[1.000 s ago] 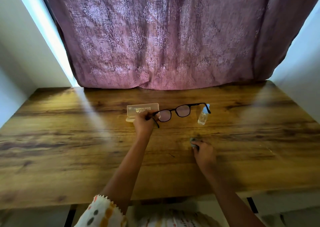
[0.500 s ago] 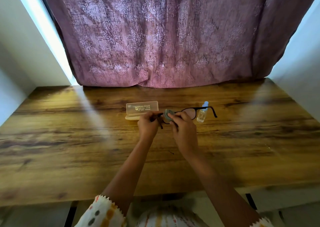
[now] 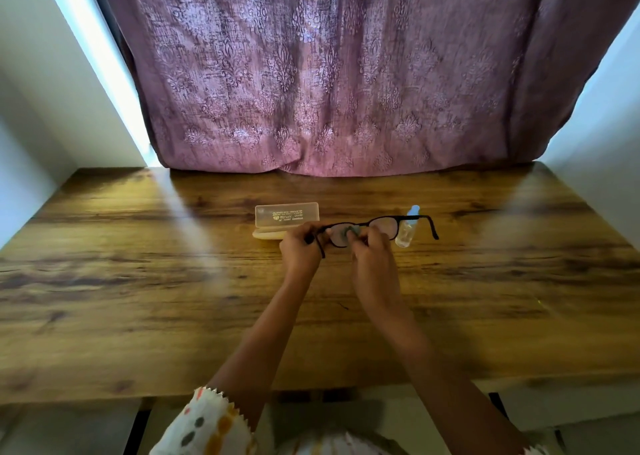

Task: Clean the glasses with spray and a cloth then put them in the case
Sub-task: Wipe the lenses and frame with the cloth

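A wooden table (image 3: 138, 281) is filling most of the view, with a white wall (image 3: 52, 90) standing on the far left. A bright strip of light is falling across the left part of the table.

Near the middle, at the back, a see-through case (image 3: 286, 214) is sitting open on the table. Its lid is standing up and has some writing on it, too small to read.

Just in front of the case, the left hand (image 3: 300, 252) is closing its fingers around the left end of the glasses (image 3: 388, 224). It is holding them up off the table. One black arm of the glasses is poking down past this hand.

Next to it, the right hand (image 3: 372, 257) is pinching a small greenish cloth (image 3: 348, 231) and pressing it on the left lens. The two hands are close together, nearly touching.

The right lens is sticking out past the right hand, and the other black arm is reaching out to the right.

A little clear spray bottle (image 3: 407, 229) with a pale blue cap is standing on the table just behind the right side of the glasses.

A purple curtain (image 3: 329, 73) with a flower pattern is hanging behind the table. At the bottom, a white sleeve (image 3: 204, 427) with orange and grey spots is showing.
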